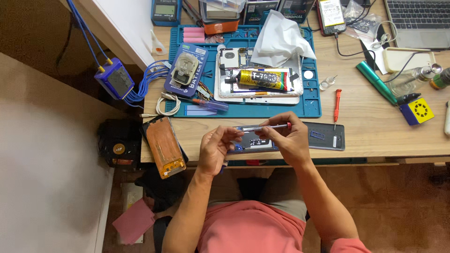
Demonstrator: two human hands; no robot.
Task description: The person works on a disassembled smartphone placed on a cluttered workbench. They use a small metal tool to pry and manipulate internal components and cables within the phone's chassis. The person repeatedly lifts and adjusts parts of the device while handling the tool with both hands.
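Note:
My right hand (pixel 287 140) grips a slim grey screwdriver with a red end (pixel 269 127), held level above an opened phone (pixel 255 142) near the table's front edge. My left hand (pixel 216 147) pinches the screwdriver's tip end with thumb and fingertips, and its palm is over the phone's left end. A dark phone back cover (pixel 328 136) lies just right of my right hand.
A blue work mat (pixel 313 105) behind holds a metal tray, a black-and-yellow glue tube (pixel 262 78), a white cloth (pixel 280 40) and a battery pack (pixel 186 70). A red screwdriver (pixel 337 104), a green pen (pixel 375 82), a laptop (pixel 417 21) and a copper-backed screen (pixel 163 146) lie around.

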